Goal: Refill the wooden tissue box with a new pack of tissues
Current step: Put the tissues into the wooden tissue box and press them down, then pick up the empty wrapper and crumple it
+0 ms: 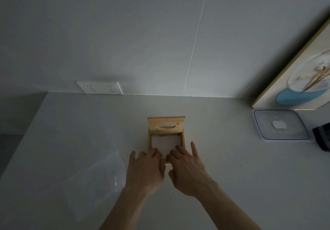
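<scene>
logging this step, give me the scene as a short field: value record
box: wooden tissue box on the counter, lid flipped up
contents: white tissues inside
left hand: fingers flat on the tissues, near edge
right hand: likewise, beside the left
wrapper: clear plastic wrapper, left of the box

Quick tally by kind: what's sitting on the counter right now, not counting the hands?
Wooden tissue box, lid up, tissues inside: 1
Clear plastic wrapper: 1
Clear lidded container: 1
Framed picture leaning on wall: 1
Dark object at right edge: 1
Total: 5
</scene>
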The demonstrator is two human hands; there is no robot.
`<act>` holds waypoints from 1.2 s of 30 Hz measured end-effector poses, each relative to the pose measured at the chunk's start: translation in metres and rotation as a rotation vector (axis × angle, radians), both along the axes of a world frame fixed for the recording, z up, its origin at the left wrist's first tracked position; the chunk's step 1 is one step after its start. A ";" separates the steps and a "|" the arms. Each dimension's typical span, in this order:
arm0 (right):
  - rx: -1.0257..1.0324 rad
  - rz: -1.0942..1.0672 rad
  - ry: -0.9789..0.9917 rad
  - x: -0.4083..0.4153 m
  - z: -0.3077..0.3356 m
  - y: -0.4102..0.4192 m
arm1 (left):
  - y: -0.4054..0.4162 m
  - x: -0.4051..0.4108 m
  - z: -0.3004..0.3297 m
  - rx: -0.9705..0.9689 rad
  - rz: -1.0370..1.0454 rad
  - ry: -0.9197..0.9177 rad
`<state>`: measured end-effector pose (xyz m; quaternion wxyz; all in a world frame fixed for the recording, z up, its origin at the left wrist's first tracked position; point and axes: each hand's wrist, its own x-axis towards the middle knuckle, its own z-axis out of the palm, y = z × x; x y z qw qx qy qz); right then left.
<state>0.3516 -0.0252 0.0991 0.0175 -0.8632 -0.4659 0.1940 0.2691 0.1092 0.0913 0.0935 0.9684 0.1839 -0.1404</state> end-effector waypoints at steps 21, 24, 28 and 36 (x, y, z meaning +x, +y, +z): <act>0.192 -1.022 1.087 -0.151 -0.006 0.079 | 0.127 -0.112 -0.001 -0.243 0.512 -0.262; 0.219 -1.198 1.236 -0.171 -0.009 0.092 | 0.146 -0.123 -0.010 -0.209 0.482 -0.104; 0.271 -1.334 1.319 -0.185 -0.016 0.107 | 0.154 -0.136 -0.021 -0.194 0.438 0.061; 0.442 -1.466 1.345 -0.192 -0.029 0.113 | 0.140 -0.154 -0.026 -0.446 0.681 -0.062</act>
